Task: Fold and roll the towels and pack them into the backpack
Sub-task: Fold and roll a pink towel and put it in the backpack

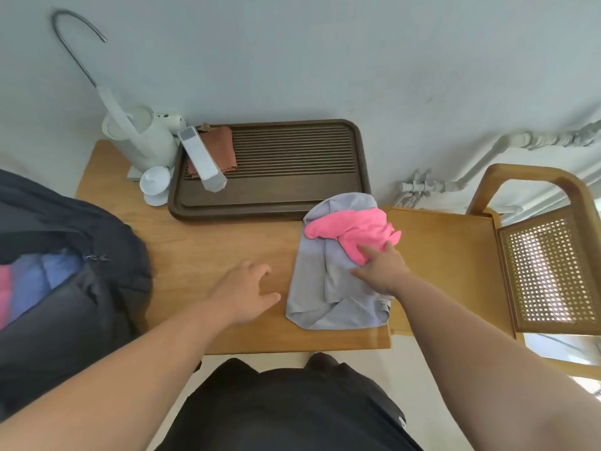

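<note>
The dark backpack (pixel 65 255) sits at the left end of the wooden tabletop (pixel 211 249) with its main compartment unzipped. Inside it are a pink bundle (pixel 5 297) against the left edge and a blue-lavender bundle (pixel 42 278) beside it. They are probably rolled towels, though the opening shows only part of each.

At the right end of the tabletop lies a loosely folded grey towel (pixel 318 278), with a crumpled pink towel (pixel 351 229) heaped on its far half. The right hand (pixel 380 271) rests on this pile. Its grip is apart, with the fingers spread flat on the pink towel and the thumb on the grey one. The left hand (pixel 244 294) is over the tabletop between the backpack and the grey towel. Its grip is loose, fingers slightly curled, and holds nothing.

Behind them, a dark brown slatted tray (pixel 276 196) holds a folded rust-brown cloth (pixel 224 148) in its left corner, and a white rectangular block (pixel 201 161) leans across that cloth. A white kettle (pixel 136 138) and a small white lid (pixel 155 185) stand just left of the tray (outside it). A wooden chair (pixel 455 255) with a cane back stands against the right end of the tabletop.
</note>
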A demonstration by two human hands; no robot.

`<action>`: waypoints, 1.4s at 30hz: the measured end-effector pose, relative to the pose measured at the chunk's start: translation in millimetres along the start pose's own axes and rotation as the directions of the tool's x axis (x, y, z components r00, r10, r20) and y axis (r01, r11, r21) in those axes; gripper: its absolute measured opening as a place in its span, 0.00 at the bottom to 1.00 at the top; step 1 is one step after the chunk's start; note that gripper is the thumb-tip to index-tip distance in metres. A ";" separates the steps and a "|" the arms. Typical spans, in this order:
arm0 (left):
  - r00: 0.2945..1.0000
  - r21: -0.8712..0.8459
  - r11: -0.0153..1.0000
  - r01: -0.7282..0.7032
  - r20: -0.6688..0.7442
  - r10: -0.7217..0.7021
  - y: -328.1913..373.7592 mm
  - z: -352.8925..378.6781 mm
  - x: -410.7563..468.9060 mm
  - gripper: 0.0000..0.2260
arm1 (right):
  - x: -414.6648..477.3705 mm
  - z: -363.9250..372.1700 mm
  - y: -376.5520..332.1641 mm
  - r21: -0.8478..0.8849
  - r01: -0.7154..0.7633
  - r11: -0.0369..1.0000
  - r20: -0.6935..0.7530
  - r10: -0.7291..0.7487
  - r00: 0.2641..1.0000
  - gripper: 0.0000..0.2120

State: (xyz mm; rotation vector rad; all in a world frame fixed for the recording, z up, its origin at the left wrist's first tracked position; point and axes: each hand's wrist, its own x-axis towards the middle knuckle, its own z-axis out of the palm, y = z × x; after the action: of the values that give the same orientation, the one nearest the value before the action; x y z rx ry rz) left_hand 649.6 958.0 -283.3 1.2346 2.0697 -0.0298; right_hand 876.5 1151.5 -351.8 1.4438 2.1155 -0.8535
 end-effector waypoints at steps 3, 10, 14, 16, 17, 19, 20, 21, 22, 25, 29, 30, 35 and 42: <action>0.998 -0.041 0.997 0.058 -0.010 -0.058 7.2 -2.8 2.1 0.26 | 9.5 -2.3 1.0 0.157 0.093 0.983 -0.094 -0.079 0.992 0.33; 0.994 -0.080 0.996 0.028 -0.105 -0.037 29.4 -16.5 5.7 0.26 | -12.8 -21.8 -27.8 0.505 0.293 0.812 -0.353 -0.116 0.929 0.13; 0.985 -0.183 0.980 -0.076 -0.169 0.045 50.9 -23.0 7.6 0.26 | -45.0 -46.6 -46.7 0.672 0.426 0.605 -0.410 -0.175 0.895 0.11; 0.957 -0.243 0.950 -0.197 -0.256 0.133 68.2 -28.4 6.8 0.27 | -64.0 -63.6 -55.9 0.703 0.476 0.528 -0.426 -0.223 0.877 0.16; 0.937 -0.272 0.928 -0.256 -0.305 0.168 77.8 -32.7 4.9 0.28 | -74.6 -73.1 -60.7 0.705 0.498 0.505 -0.433 -0.250 0.866 0.16; 0.893 -0.330 0.869 -0.368 -0.385 0.232 95.1 -44.7 -1.5 0.34 | -95.3 -91.9 -68.0 0.739 0.519 0.430 -0.408 -0.328 0.852 0.15; 0.872 -0.343 0.839 -0.422 -0.408 0.272 102.4 -51.5 -5.7 0.36 | -105.4 -100.4 -70.9 0.763 0.521 0.384 -0.384 -0.379 0.842 0.15; 0.854 -0.348 0.814 -0.466 -0.417 0.311 108.4 -58.4 -9.7 0.35 | -113.7 -108.8 -72.7 0.769 0.534 0.350 -0.375 -0.430 0.821 0.14; 0.846 -0.363 0.790 -0.495 -0.409 0.342 113.1 -65.3 -13.5 0.33 | -121.5 -116.1 -73.7 0.763 0.554 0.333 -0.371 -0.475 0.798 0.14; 0.872 -0.489 0.727 -0.483 -0.344 0.349 124.7 -86.2 -26.2 0.15 | -134.7 -130.6 -72.5 0.738 0.607 0.294 -0.375 -0.570 0.731 0.15; 0.880 -0.474 0.751 -0.460 -0.355 0.315 121.0 -97.6 -37.3 0.07 | -142.2 -134.7 -73.7 0.770 0.587 0.248 -0.348 -0.608 0.714 0.12; 0.883 -0.475 0.756 -0.450 -0.362 0.298 119.1 -98.8 -40.8 0.09 | -144.1 -134.7 -73.4 0.763 0.590 0.265 -0.331 -0.623 0.709 0.10; 0.865 -0.472 0.765 -0.439 -0.451 0.218 93.0 -107.6 -62.3 0.11 | -137.0 -120.1 -64.3 0.332 0.667 0.667 -0.160 -0.657 0.737 0.10; 0.913 -0.347 0.883 -0.317 -0.364 0.184 19.9 -110.0 -87.2 0.18 | -161.5 -89.0 -69.2 0.273 0.510 0.816 -0.228 -0.460 0.858 0.18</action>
State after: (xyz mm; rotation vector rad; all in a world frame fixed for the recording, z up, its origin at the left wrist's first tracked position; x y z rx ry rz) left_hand 628.2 942.3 -144.1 1.2981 2.0198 0.7311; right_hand 868.8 1088.4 -165.3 1.1412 2.6173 -1.3779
